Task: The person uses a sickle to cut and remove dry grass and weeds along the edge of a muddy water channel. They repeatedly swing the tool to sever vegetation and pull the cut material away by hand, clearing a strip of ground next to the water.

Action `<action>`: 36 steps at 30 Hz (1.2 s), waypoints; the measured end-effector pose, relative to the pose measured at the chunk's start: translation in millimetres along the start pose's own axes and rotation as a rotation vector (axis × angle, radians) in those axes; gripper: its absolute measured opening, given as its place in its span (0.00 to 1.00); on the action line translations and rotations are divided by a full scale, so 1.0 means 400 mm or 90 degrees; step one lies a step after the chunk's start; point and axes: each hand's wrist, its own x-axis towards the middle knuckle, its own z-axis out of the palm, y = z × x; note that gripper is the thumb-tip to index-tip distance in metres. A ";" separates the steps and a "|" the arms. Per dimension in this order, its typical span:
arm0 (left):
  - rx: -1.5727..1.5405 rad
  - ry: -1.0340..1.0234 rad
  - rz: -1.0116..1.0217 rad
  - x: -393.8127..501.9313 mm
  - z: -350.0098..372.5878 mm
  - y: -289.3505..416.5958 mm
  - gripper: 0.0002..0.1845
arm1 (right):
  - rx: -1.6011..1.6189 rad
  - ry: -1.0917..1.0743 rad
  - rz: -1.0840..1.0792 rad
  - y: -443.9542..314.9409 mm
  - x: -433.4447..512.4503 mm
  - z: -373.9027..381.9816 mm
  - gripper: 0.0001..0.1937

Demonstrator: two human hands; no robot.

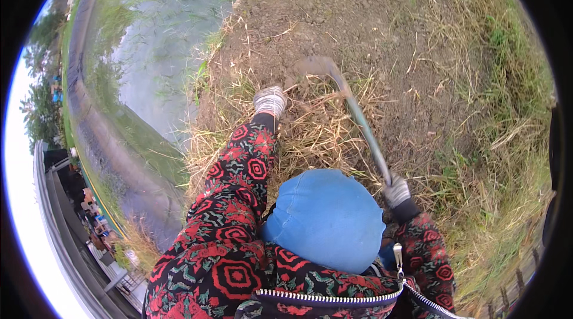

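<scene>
My right hand (397, 191), in a whitish knit glove, is closed around the lower end of a long, thin handle. The hand tool (367, 133) reaches up and to the left, with a bent, blurred metal head over the soil. My left hand (270, 100), gloved the same way, is stretched forward to the ground beside dry grass stalks (327, 140); its fingers are blurred, so whether it grips anything cannot be told. The tool's head is just right of that hand. My knee in blue cloth (329, 220) is bent below, between my patterned sleeves.
Bare soil (403, 95) lies ahead, with a grassy strip (506, 140) on the right. Left of the bank is water (156, 59) with plants in it, bordered by a curved earthen edge (112, 140). An open-sided roofed building (67, 211) stands at the far left.
</scene>
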 end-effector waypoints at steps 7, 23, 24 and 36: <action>-0.027 -0.128 0.138 -0.093 0.061 -0.098 0.19 | 0.644 0.122 -0.075 -0.038 0.144 -0.075 0.26; 0.047 0.177 0.252 -0.124 -0.055 0.383 0.50 | 0.607 0.210 0.128 0.099 -0.066 -0.016 0.15; 0.093 0.145 0.259 -0.129 -0.044 0.406 0.51 | 0.670 0.237 0.111 0.095 -0.067 -0.012 0.14; 0.311 -0.029 0.372 -0.098 -0.061 0.295 0.17 | 0.486 0.262 0.078 0.199 -0.167 0.115 0.18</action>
